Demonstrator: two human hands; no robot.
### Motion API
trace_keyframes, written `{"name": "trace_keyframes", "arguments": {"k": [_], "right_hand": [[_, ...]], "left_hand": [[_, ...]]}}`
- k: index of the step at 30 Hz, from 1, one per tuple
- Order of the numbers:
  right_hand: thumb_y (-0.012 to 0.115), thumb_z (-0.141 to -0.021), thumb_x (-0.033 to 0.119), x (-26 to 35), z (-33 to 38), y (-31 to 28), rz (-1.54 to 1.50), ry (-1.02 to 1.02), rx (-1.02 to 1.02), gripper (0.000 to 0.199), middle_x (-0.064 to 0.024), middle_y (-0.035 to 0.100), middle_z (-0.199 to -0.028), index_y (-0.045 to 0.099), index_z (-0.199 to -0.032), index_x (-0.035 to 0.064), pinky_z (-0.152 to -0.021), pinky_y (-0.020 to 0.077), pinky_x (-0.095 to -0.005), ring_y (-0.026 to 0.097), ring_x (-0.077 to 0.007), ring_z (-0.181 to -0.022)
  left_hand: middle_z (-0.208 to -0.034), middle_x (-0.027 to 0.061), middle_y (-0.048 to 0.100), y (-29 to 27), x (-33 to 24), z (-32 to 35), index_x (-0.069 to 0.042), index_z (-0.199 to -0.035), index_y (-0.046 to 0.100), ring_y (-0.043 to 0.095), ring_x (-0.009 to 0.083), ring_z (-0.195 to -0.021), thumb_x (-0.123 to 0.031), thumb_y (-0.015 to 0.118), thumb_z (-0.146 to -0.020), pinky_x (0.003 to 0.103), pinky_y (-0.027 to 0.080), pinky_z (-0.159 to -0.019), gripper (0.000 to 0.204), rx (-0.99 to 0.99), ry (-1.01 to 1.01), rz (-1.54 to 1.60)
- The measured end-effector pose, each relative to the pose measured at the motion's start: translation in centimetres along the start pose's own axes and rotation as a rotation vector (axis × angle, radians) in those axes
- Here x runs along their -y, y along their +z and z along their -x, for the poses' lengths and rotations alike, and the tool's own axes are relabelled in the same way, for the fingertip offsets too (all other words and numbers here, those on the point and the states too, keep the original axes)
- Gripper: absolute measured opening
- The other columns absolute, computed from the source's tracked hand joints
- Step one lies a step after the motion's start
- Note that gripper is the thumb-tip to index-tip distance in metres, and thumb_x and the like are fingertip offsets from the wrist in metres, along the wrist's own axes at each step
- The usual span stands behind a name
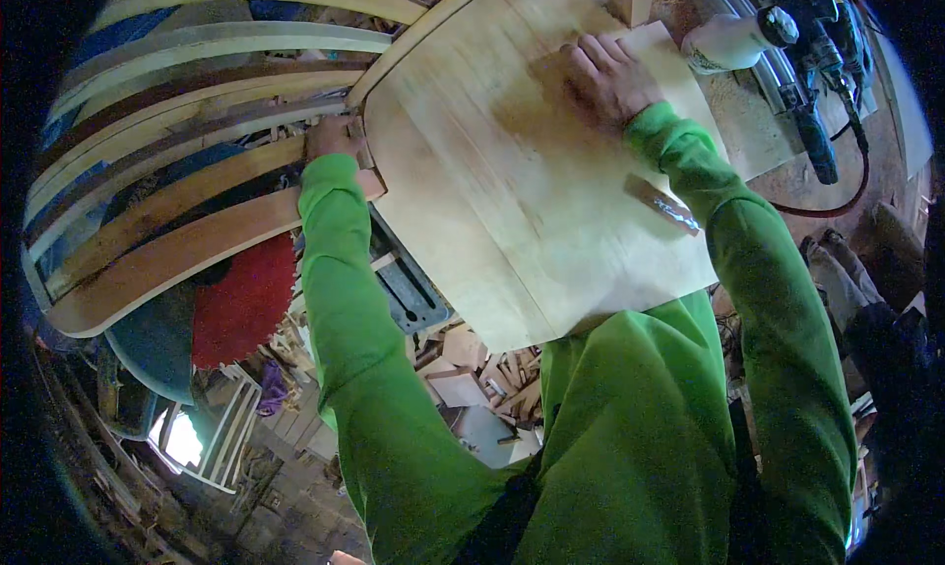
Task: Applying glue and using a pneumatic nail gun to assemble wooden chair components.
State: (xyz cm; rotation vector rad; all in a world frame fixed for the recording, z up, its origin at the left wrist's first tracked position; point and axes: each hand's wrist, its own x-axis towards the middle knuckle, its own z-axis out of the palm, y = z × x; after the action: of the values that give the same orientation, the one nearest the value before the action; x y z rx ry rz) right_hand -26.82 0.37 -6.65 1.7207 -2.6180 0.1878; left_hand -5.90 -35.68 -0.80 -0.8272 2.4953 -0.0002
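A broad pale wooden chair seat lies in front of me, joined at its left to a slatted wooden backrest. My left hand is closed round the frame at the corner where the backrest meets the seat; its fingertips are partly hidden. Near the seat's far right part, my right hand rests palm down, fingers slightly bent, with nothing visible in it. Close to my right forearm, a small brown strip with a shiny end lies on the seat.
A large red toothed saw blade stands below the backrest at the left. A white bottle and a blue-black power tool with a dark red hose lie at the right. Wood offcuts are heaped below the seat.
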Motion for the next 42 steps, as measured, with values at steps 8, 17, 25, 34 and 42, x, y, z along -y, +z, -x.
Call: {"name": "trace_keyframes", "arguments": {"k": [8, 17, 25, 34, 42], "right_hand": [[0.043, -0.081, 0.016, -0.2, 0.3, 0.0, -0.077, 0.019, -0.033, 0.042, -0.0128, 0.045, -0.126, 0.045, -0.122, 0.0072, -0.1, 0.0311, -0.0398, 0.04, -0.0277, -0.119], [0.043, -0.082, 0.018, 0.3, -0.3, 0.3, -0.066, 0.019, 0.01, 0.043, -0.0125, 0.045, -0.125, 0.045, -0.122, 0.0043, -0.1, 0.0322, -0.0383, 0.041, -0.0277, -0.116], [0.042, -0.082, 0.019, -0.4, 0.2, 0.5, -0.052, 0.019, -0.062, 0.044, -0.0126, 0.045, -0.127, 0.044, -0.123, 0.0065, -0.1, 0.031, -0.0408, 0.04, -0.0295, -0.119], [0.046, -0.078, 0.02, -1.3, 0.3, 1.4, -0.146, -0.053, -0.174, 0.05, -0.0194, 0.041, -0.129, 0.043, -0.124, 0.0019, -0.1, 0.0312, -0.0447, 0.039, -0.0346, -0.12], [0.044, -0.08, 0.02, -1.1, 0.9, 3.8, -0.156, -0.032, -0.091, 0.047, -0.0219, 0.044, -0.122, 0.044, -0.121, -0.001, -0.099, 0.0311, -0.0493, 0.041, -0.0388, -0.114]], "left_hand": [[-0.087, 0.0171, 0.065, 0.1, 0.3, -0.6, -0.013, -0.102, 0.065, 0.064, 0.0319, -0.082, -0.025, 0.074, -0.061, 0.039, 0.051, -0.077, 0.044, -0.033, 0.147, 0.028], [-0.091, 0.0098, 0.067, 0.7, 1.4, -1.1, -0.011, -0.103, 0.065, 0.065, 0.0264, -0.081, -0.026, 0.072, -0.064, 0.036, 0.052, -0.077, 0.042, 0.09, -0.073, 0.116], [-0.084, 0.0189, 0.063, 4.8, 2.0, -0.7, -0.003, -0.088, 0.063, 0.062, 0.0338, -0.082, -0.019, 0.069, -0.067, 0.043, 0.051, -0.073, 0.028, -0.146, 0.016, -0.019], [-0.123, 0.0316, 0.043, 6.9, -7.0, 4.5, 0.014, -0.12, 0.04, 0.04, 0.0423, -0.119, -0.031, 0.047, -0.087, 0.045, 0.034, -0.099, 0.056, -0.732, -0.13, 0.238], [-0.136, 0.0282, 0.029, 7.8, -12.0, 6.6, 0.013, -0.125, 0.035, 0.026, 0.0416, -0.128, -0.036, 0.046, -0.086, 0.048, 0.019, -0.106, 0.064, -0.816, -0.435, 0.395]]}}
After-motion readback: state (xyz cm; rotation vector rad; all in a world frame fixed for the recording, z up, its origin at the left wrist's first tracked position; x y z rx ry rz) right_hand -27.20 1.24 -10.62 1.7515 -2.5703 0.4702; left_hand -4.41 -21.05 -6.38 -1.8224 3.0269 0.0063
